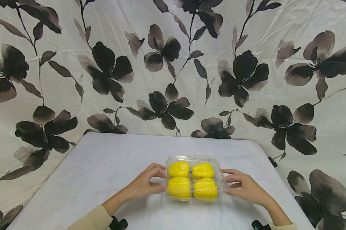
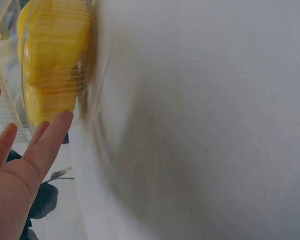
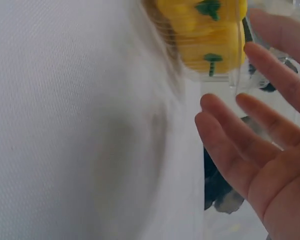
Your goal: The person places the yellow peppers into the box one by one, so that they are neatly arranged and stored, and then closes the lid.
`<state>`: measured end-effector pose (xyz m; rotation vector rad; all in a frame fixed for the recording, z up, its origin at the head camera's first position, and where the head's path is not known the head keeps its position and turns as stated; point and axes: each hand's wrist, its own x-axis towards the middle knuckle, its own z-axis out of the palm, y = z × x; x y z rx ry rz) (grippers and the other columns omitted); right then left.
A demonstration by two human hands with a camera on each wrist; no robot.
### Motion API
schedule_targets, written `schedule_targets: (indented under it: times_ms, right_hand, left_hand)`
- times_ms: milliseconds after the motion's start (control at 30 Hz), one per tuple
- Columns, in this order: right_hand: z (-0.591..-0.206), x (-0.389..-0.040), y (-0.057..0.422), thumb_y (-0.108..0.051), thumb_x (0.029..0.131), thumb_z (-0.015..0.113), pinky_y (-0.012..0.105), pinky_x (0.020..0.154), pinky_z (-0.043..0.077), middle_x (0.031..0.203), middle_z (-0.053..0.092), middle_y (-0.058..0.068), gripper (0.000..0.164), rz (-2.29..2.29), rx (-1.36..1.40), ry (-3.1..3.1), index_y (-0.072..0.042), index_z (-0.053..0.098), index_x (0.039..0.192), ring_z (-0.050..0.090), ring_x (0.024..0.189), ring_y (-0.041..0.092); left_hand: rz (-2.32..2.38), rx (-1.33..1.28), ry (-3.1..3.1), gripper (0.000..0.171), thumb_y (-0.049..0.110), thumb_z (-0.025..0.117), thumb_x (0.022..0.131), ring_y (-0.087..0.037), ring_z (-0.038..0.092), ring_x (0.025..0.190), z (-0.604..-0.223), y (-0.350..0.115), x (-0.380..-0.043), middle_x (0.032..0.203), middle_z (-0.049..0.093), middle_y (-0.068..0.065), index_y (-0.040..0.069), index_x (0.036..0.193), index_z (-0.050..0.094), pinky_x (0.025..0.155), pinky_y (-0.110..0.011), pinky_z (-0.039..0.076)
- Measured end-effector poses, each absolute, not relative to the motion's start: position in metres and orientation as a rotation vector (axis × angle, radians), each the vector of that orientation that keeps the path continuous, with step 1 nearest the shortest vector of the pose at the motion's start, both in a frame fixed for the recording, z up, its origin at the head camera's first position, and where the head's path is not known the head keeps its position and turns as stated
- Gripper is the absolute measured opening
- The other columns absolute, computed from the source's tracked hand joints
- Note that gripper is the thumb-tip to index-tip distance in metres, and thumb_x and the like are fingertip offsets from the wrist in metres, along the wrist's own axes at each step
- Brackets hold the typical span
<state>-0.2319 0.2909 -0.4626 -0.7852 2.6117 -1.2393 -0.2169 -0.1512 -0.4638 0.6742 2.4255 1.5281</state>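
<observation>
A clear plastic clamshell box (image 1: pixel 193 202) with its lid down lies on the white table. Inside sit several yellow bell peppers (image 1: pixel 179 169) in two rows; green stems (image 3: pixel 213 58) show in the right wrist view. To the box's left is my left hand (image 1: pixel 150 180), thumb and fingers spread, fingertips right at its side wall. My right hand (image 1: pixel 244 187) mirrors it on the other side, its spread fingertips close by the right wall. Neither hand's fingers curl round the box. The left wrist view shows relaxed fingers (image 2: pixel 52 142) beside the ribbed plastic.
The white tabletop (image 1: pixel 127 156) extends around the box, its far edge meeting a floral cloth backdrop (image 1: pixel 161 80). A dark wrist device (image 1: pixel 117 223) shows by the left sleeve, and another (image 1: pixel 259 225) by the right.
</observation>
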Motion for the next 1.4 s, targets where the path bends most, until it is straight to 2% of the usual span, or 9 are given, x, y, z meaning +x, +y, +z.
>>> schedule_targets:
  times_ms: [100, 333, 600, 800, 1067, 1400]
  right_hand:
    - [-0.459, -0.229, 0.292, -0.024, 0.097, 0.080, 0.034, 0.092, 0.063, 0.151, 0.058, 0.020, 0.029, -1.267, -0.735, 2.623, -0.012, 0.076, 0.123, 0.071, 0.119, 0.026]
    - [-0.450, -0.221, 0.287, -0.026, 0.103, 0.072, 0.025, 0.087, 0.061, 0.144, 0.064, 0.019, 0.045, -1.304, -0.537, 2.631, -0.009, 0.062, 0.144, 0.074, 0.111, 0.024]
    - [-0.445, -0.207, 0.278, -0.035, 0.106, 0.068, 0.026, 0.085, 0.060, 0.145, 0.062, 0.022, 0.058, -1.297, -0.458, 2.554, -0.013, 0.049, 0.156, 0.073, 0.111, 0.023]
    - [-0.452, -0.199, 0.273, -0.030, 0.105, 0.069, 0.033, 0.087, 0.063, 0.142, 0.063, 0.022, 0.070, -1.345, -0.406, 2.501, -0.016, 0.034, 0.164, 0.073, 0.112, 0.025]
    - [-0.463, -0.196, 0.272, -0.019, 0.104, 0.068, 0.034, 0.083, 0.063, 0.131, 0.064, 0.018, 0.080, -1.482, -0.349, 2.340, -0.011, 0.023, 0.169, 0.073, 0.101, 0.028]
    - [-0.469, -0.194, 0.269, -0.013, 0.102, 0.069, 0.032, 0.083, 0.063, 0.109, 0.067, 0.012, 0.084, -1.560, -0.427, 2.239, -0.003, 0.018, 0.168, 0.072, 0.097, 0.023]
  left_hand:
    - [1.518, 0.655, 2.440, 0.030, 0.025, 0.084, 0.093, -0.039, 0.060, 0.131, -0.463, -0.151, -0.215, 0.152, 0.046, -0.012, 0.018, 0.115, 0.063, 0.097, -0.044, 0.062]
    - [1.504, 0.593, 2.462, 0.035, 0.026, 0.085, 0.092, -0.040, 0.061, 0.129, -0.463, -0.151, -0.210, 0.156, 0.045, -0.014, 0.018, 0.118, 0.063, 0.095, -0.047, 0.062]
    - [1.538, 0.500, 2.424, 0.054, 0.027, 0.087, 0.091, -0.035, 0.066, 0.123, -0.464, -0.153, -0.205, 0.150, 0.051, -0.013, 0.018, 0.136, 0.059, 0.092, -0.044, 0.063]
    - [1.553, 0.496, 2.408, 0.060, 0.025, 0.084, 0.093, -0.032, 0.069, 0.119, -0.465, -0.152, -0.202, 0.151, 0.054, -0.017, 0.015, 0.145, 0.056, 0.091, -0.040, 0.063]
    - [1.567, 0.427, 2.412, 0.067, 0.024, 0.086, 0.091, -0.025, 0.071, 0.111, -0.465, -0.146, -0.197, 0.148, 0.058, -0.017, 0.024, 0.150, 0.053, 0.090, -0.039, 0.063]
    - [1.671, 0.307, 2.300, 0.079, 0.019, 0.086, 0.090, -0.023, 0.071, 0.104, -0.461, -0.139, -0.189, 0.144, 0.058, -0.018, 0.020, 0.157, 0.045, 0.085, -0.039, 0.064]
